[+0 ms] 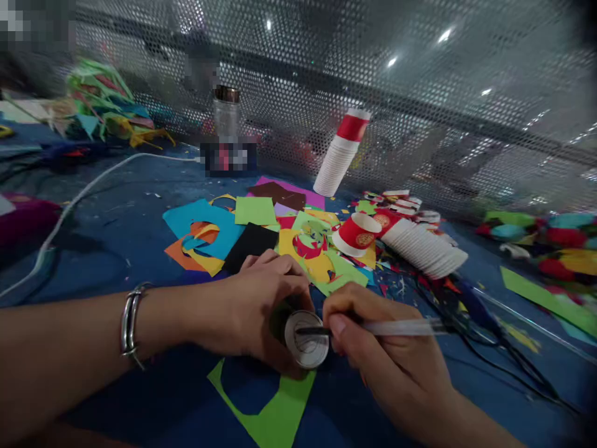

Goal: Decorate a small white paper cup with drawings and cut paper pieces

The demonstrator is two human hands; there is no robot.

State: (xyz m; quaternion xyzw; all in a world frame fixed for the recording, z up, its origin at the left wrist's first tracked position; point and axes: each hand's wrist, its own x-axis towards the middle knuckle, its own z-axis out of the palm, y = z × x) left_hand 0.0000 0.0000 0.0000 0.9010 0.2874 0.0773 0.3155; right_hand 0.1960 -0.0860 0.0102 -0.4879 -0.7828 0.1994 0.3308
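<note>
My left hand is wrapped round a small paper cup whose round white base faces me. Dark curved lines show on that base, and most of the cup's side is hidden by my fingers. In my right hand is a pen with a clear barrel and a dark grip; its tip meets the white base. Below my left hand lies a green paper sheet with a large rounded piece cut out. Beyond both hands spread coloured paper scraps.
A red paper cup stands among the scraps. One cup stack stands tilted behind; another stack lies at the right. Dark cables run along the right, a white cable along the left. A perforated metal panel closes the back.
</note>
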